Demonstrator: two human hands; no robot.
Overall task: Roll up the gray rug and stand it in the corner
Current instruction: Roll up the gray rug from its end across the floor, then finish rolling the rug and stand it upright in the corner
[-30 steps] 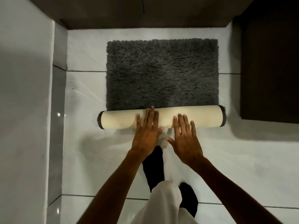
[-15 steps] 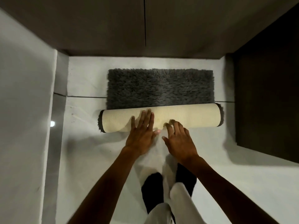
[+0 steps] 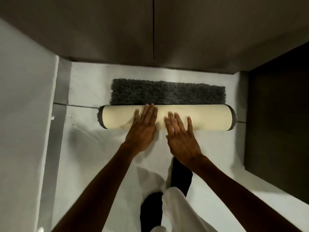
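The gray shaggy rug (image 3: 167, 93) lies on the white tiled floor, most of it wound into a roll (image 3: 209, 117) whose cream backing faces out. Only a narrow flat strip of gray pile shows beyond the roll. My left hand (image 3: 142, 129) lies flat on the roll's middle, fingers spread and reaching its far edge. My right hand (image 3: 181, 136) rests beside it, palm down on the roll, fingers apart. Neither hand grips anything.
A dark wall or cabinet front (image 3: 150, 30) stands just beyond the rug. A pale wall (image 3: 25, 114) runs along the left, meeting it in a corner. A dark panel (image 3: 277, 114) closes the right side. My legs and dark socks (image 3: 180, 178) are below the hands.
The roll has moved away from me and grown thicker, and the flat gray strip has shrunk to a narrow band. Both hands followed it forward; the far wall is closer.
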